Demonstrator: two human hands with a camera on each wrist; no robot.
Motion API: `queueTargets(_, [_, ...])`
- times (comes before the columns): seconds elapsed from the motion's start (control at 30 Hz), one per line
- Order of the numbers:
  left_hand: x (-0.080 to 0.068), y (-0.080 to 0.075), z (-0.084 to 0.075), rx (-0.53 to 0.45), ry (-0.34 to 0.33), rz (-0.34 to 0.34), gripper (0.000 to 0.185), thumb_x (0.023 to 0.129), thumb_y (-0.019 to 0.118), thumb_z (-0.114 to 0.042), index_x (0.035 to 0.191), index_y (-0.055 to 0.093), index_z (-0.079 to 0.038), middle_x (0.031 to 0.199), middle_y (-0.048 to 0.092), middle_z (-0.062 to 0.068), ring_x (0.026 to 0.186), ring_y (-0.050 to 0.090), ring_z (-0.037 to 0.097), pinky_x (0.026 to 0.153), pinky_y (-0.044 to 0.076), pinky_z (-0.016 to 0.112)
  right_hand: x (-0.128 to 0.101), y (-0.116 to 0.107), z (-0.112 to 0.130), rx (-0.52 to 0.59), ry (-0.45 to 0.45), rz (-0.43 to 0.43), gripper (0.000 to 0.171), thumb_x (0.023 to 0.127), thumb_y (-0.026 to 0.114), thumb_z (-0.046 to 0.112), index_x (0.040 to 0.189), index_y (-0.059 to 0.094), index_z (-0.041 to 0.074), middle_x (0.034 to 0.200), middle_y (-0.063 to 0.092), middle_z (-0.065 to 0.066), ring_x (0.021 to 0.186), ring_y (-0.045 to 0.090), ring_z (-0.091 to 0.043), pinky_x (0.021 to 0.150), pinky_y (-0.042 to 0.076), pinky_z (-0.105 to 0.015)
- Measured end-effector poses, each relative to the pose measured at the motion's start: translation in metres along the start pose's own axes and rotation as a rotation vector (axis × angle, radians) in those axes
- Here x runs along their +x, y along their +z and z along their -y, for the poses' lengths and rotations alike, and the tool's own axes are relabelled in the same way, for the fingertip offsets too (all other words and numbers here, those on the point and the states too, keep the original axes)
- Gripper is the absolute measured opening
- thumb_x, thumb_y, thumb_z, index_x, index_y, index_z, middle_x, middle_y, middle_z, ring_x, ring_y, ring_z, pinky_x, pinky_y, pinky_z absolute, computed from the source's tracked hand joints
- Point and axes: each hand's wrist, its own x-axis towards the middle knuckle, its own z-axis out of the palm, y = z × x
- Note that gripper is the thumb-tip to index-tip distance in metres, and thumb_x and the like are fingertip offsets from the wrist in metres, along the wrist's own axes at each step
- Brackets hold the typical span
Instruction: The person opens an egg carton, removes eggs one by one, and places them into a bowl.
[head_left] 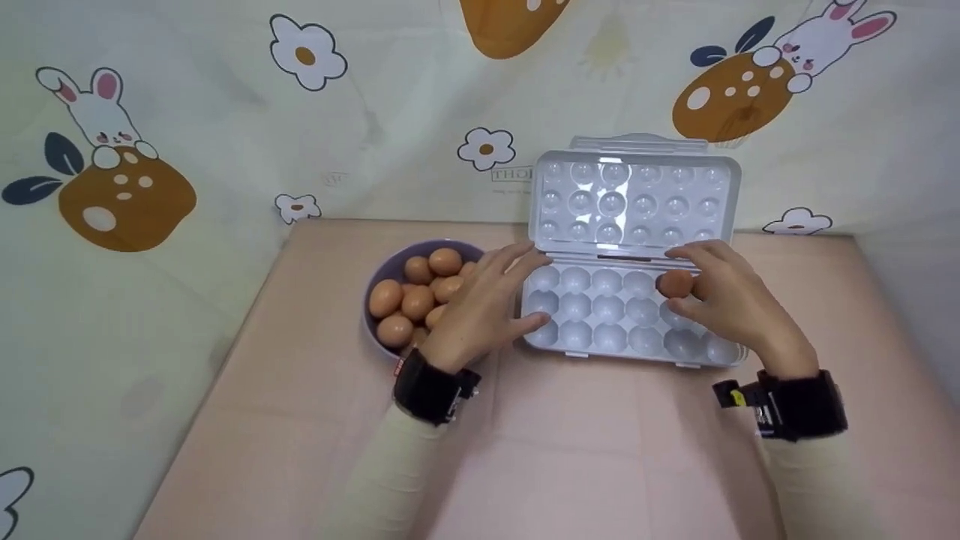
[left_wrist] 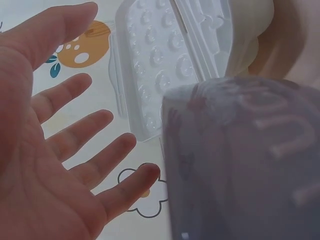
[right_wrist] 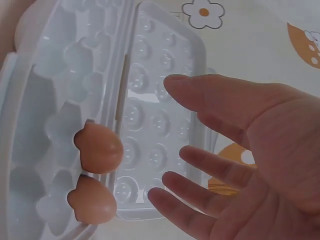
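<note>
A clear plastic egg carton (head_left: 609, 307) lies on the table with its dimpled lid (head_left: 637, 202) raised. Two brown eggs sit in adjoining end cups along the hinge side, a nearer egg (right_wrist: 101, 149) and a lower egg (right_wrist: 95, 200); the head view shows just one, the other hidden behind the hand. Close over them is my right hand (head_left: 739, 307), its fingers spread and its palm bare. My left hand (head_left: 480, 307) hovers between carton and bowl with fingers extended, holding nothing. A purple bowl (head_left: 369, 330) of brown eggs (head_left: 417, 303) stands partly behind it.
Pinkish cloth covers the table (head_left: 555, 465). Behind it hangs a pale backdrop (head_left: 405, 112) printed with rabbits and flowers, near the raised lid. Each wrist wears a black camera strap, one on the left (head_left: 427, 390) and one on the right (head_left: 810, 405).
</note>
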Motion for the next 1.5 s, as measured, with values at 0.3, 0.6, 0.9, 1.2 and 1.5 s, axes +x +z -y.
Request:
queueTargets(0.3, [-0.001,0.001,-0.002,-0.017,-0.016,0.016,0.067,0.082,0.077,-0.041,0.141,0.047,-0.029,0.154,0.036,0.001,0.139,0.033,0.019,0.111,0.033,0.041,0.027,0.004,-0.016,-0.1,-0.006,0.18,0.058,0.073,0.083,0.005,0.126,0.061,0.003,0.124,0.051,-0.022,0.109,0.051,-0.04,0.093,0.045,-0.057])
queueTargets(0.6, [0.0,0.0,-0.002,-0.01,-0.012,0.017,0.067,0.083,0.076,-0.043,0.141,0.048,-0.029,0.154,0.035,-0.001,0.138,0.034,0.019,0.111,0.034,0.041,0.038,0.012,-0.024,-0.154,-0.026,0.222,0.045,0.071,0.078,0.004,0.114,0.066,0.001,0.104,0.054,-0.018,0.091,0.053,-0.033,0.083,0.046,-0.049])
queueTargets(0.9, [0.0,0.001,-0.002,-0.02,-0.012,0.022,0.068,0.082,0.077,-0.042,0.142,0.047,-0.029,0.154,0.035,0.0,0.139,0.034,0.019,0.11,0.035,0.042,0.037,0.023,-0.028,-0.181,-0.083,0.158,0.02,0.075,0.07,-0.006,0.091,0.067,0.005,0.087,0.051,-0.011,0.078,0.049,-0.027,0.071,0.042,-0.039])
queueTargets(1.2, [0.0,0.003,0.0,-0.027,0.017,0.012,0.067,0.083,0.077,-0.041,0.142,0.048,-0.028,0.153,0.038,0.003,0.137,0.036,0.023,0.11,0.035,0.043,0.034,0.018,-0.025,-0.18,-0.054,0.069,0.022,0.075,0.064,-0.002,0.096,0.069,0.003,0.089,0.056,-0.011,0.08,0.053,-0.028,0.074,0.046,-0.043])
queueTargets(1.5, [0.0,0.001,-0.002,-0.046,0.023,-0.017,0.065,0.083,0.077,-0.039,0.141,0.049,-0.029,0.152,0.038,0.001,0.137,0.036,0.021,0.109,0.035,0.042,0.022,0.006,0.0,-0.083,-0.059,-0.065,0.027,0.078,0.078,0.012,0.103,0.069,0.006,0.087,0.058,-0.01,0.079,0.055,-0.025,0.068,0.046,-0.039])
